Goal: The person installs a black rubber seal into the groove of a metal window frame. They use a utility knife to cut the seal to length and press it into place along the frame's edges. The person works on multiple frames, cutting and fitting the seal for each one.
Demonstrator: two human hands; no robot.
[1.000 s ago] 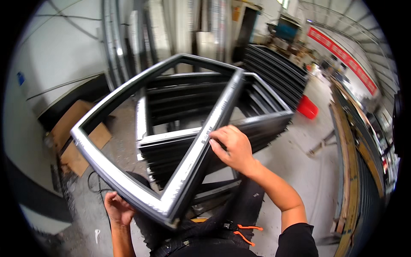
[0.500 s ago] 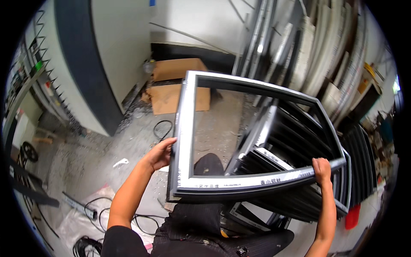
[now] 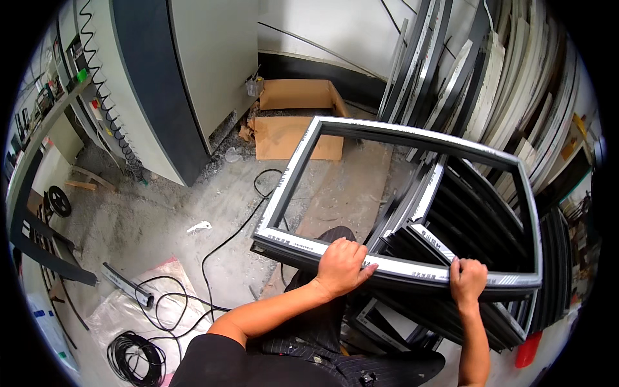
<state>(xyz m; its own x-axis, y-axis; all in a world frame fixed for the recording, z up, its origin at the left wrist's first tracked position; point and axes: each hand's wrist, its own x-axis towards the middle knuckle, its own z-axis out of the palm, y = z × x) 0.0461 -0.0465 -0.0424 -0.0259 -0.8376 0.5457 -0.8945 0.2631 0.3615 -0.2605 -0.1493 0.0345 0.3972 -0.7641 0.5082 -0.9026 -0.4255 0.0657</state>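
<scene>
A rectangular dark window frame (image 3: pixel 412 269) with white printed film strips is tilted in front of me, open through its middle. My left hand (image 3: pixel 343 266) is closed over its near bar, left of the bar's centre. Farther right on that same bar, my right hand (image 3: pixel 469 280) grips with its fingers wrapped over the edge. Through the opening and below the held frame I see a stack of similar dark frames (image 3: pixel 480 219). My legs, in dark trousers, are partly hidden beneath the frame.
A cardboard box (image 3: pixel 298 140) stands beyond the frame, beside a tall grey cabinet (image 3: pixel 216 58). Long profiles (image 3: pixel 509 84) lean on the far right wall. Black cable (image 3: pixel 135 361) lies coiled at lower left near a short metal profile (image 3: pixel 127 284). A red object (image 3: pixel 529 350) is at lower right.
My left hand has gone from the frame's left side bar to its near bar. The frame has turned and its left end sits higher against the box. My right hand still grips the near bar.
</scene>
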